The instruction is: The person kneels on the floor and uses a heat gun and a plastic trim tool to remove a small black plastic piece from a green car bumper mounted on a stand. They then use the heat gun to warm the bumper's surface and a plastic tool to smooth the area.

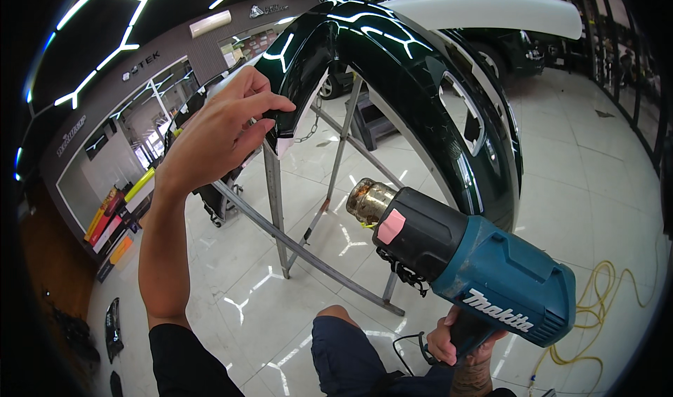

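Note:
A glossy dark green car bumper (382, 60) is propped on a metal stand (273, 208), its arched edge facing me. At the bumper's left end, my left hand (217, 127) is curled, with the thumb and index finger close together at the panel's edge. Whatever thin thing may lie between those fingertips is hidden. My right hand (449, 341) is wrapped round the handle of a teal and black heat gun (491, 271). Its rusty metal nozzle (371, 201) points up and left, below the bumper and apart from it. A pink patch (390, 226) sticks to its barrel.
A white panel (491, 13) juts out behind the bumper, and a dark car (508, 53) is parked beyond. A yellow hose (596, 306) lies coiled on the tiled floor at right. Colourful boxes (109, 222) are stacked at left. A chain (310, 131) hangs by the stand.

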A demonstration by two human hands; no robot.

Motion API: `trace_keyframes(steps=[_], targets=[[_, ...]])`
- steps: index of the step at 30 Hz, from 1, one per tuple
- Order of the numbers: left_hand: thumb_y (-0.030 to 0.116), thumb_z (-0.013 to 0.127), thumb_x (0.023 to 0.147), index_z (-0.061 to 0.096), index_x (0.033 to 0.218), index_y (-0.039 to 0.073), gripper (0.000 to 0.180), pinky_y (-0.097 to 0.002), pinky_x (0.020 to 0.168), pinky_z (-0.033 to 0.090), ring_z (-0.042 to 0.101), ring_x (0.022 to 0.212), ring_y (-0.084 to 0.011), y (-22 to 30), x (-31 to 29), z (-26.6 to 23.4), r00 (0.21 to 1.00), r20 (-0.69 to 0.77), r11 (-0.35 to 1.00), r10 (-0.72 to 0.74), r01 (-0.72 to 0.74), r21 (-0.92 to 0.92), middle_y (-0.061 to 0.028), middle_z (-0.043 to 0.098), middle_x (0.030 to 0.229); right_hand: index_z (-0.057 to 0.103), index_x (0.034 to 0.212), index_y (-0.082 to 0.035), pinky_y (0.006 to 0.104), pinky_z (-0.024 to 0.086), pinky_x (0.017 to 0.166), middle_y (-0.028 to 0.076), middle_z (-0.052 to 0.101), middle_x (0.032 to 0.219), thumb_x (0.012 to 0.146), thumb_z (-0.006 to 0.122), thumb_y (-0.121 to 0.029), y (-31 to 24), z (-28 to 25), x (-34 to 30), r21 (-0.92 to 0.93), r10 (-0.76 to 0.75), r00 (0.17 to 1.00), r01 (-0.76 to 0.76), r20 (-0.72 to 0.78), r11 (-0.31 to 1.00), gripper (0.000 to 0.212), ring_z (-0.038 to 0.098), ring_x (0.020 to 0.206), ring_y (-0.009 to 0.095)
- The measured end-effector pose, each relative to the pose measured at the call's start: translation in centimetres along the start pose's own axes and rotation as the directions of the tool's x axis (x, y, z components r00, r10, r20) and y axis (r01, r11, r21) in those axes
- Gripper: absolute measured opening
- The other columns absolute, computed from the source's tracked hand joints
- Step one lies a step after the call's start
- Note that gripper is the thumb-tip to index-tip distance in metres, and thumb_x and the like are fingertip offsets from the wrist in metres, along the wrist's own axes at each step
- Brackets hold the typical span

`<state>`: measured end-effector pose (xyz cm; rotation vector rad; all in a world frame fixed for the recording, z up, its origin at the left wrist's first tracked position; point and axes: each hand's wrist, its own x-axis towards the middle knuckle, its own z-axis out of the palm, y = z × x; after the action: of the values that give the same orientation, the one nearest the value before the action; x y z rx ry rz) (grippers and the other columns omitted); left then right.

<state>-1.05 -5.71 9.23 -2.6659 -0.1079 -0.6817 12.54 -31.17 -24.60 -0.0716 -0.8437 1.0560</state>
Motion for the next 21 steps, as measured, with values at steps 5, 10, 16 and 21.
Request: trace_keyframes(steps=[5, 10, 16, 21], targets=[[-0.002, 0.060, 0.087, 0.066, 0.109, 0.005, 0.024, -0.0325, 0.074, 0.045, 0.054, 0.086, -0.0197, 0.44, 0.07, -0.21, 0.999, 0.003, 0.999, -0.040, 0.040, -0.011, -0.0076, 0.048, 0.099, 0.049, 0.117, 0.002, 0.0306, 0.038, 0.049, 0.013, 0.055, 0.066, 0.072, 0.060, -0.080, -0.08, -0.03, -0.02, 0.011, 0.012, 1.000, -0.012, -0.008, 1.000, 0.094, 0.052, 0.050, 0.019], [-0.002, 0.059, 0.088, 0.066, 0.109, 0.006, 0.024, -0.0331, 0.075, 0.046, 0.054, 0.087, -0.0205, 0.19, 0.16, -0.31, 0.999, -0.045, 0.998, -0.026, 0.029, 0.048, -0.0085, 0.048, 0.100, 0.049, 0.117, 0.001, 0.0306, 0.038, 0.048, 0.013, 0.055, 0.066, 0.073, 0.059, -0.079, -0.11, 0.05, -0.32, -0.004, -0.001, 0.999, 0.001, -0.044, 1.000, 0.092, 0.052, 0.050, 0.019], [0.002, 0.062, 0.086, 0.067, 0.108, 0.004, 0.023, -0.0361, 0.078, 0.045, 0.053, 0.091, -0.0228, 0.25, 0.01, -0.70, 0.999, -0.035, 0.999, -0.033, 0.034, 0.034, -0.0098, 0.047, 0.100, 0.049, 0.119, 0.000, 0.0310, 0.037, 0.048, 0.013, 0.054, 0.066, 0.074, 0.058, -0.079, 0.06, 0.09, -0.35, -0.003, -0.017, 0.999, 0.016, -0.045, 1.000, 0.091, 0.052, 0.049, 0.019], [0.014, 0.073, 0.078, 0.067, 0.104, 0.004, 0.028, -0.0374, 0.083, 0.044, 0.050, 0.095, -0.0259, 0.82, -0.13, -0.46, 0.998, -0.039, 0.994, 0.051, -0.048, 0.094, -0.0097, 0.046, 0.102, 0.048, 0.122, 0.001, 0.0331, 0.039, 0.048, 0.016, 0.055, 0.069, 0.082, 0.065, -0.062, 0.45, -0.43, -0.84, 0.072, -0.009, 0.997, 0.014, -0.073, 0.997, 0.076, 0.053, 0.050, 0.021]])
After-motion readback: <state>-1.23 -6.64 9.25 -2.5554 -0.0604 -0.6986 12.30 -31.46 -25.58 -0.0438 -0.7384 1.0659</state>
